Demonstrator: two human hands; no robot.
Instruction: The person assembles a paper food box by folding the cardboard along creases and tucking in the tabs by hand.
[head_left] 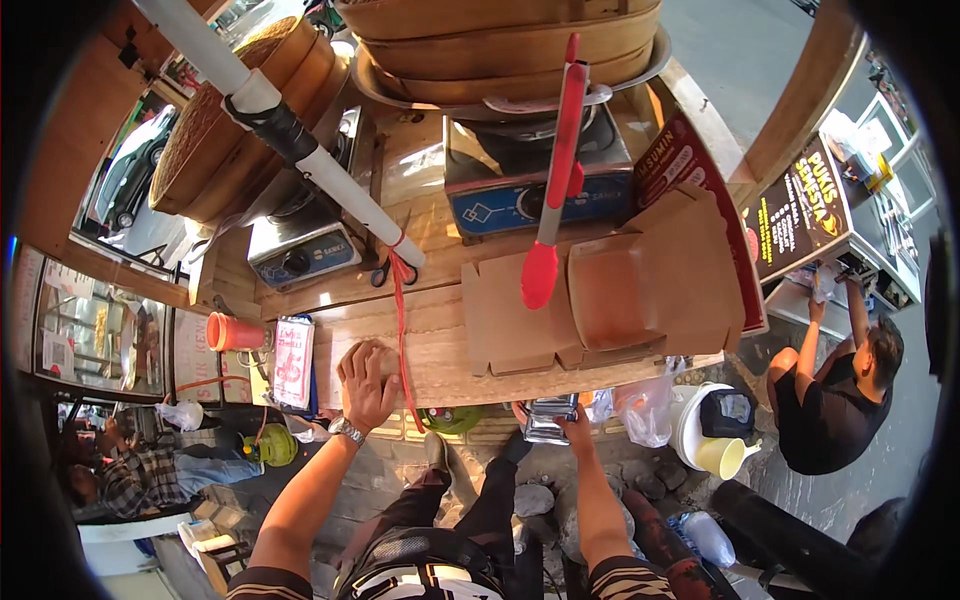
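My left hand (pixel 367 384) lies palm down on the front edge of the wooden counter (pixel 345 330), its fingers stretched out and holding nothing. Just below the counter's edge, my right hand (pixel 576 428) grips the side of a shiny, silvery box-shaped thing with dark edges (pixel 548 421); its exact kind does not show clearly. Beyond that hand, an unfolded brown cardboard food box (pixel 612 297) lies on the counter. Tongs with red tips and handles (pixel 556 180) slant down over the box from the steamer, with no hand on them. A red cord (pixel 402 330) hangs beside my left hand.
Large bamboo steamers (pixel 500 45) stand on blue-fronted gas stoves (pixel 540 195) at the back. A white pole (pixel 335 185) crosses the left side. Scissors (pixel 385 272) and an orange cup (pixel 232 332) are at left. A white bucket (pixel 690 420) stands right; another person (pixel 835 400) crouches beyond it.
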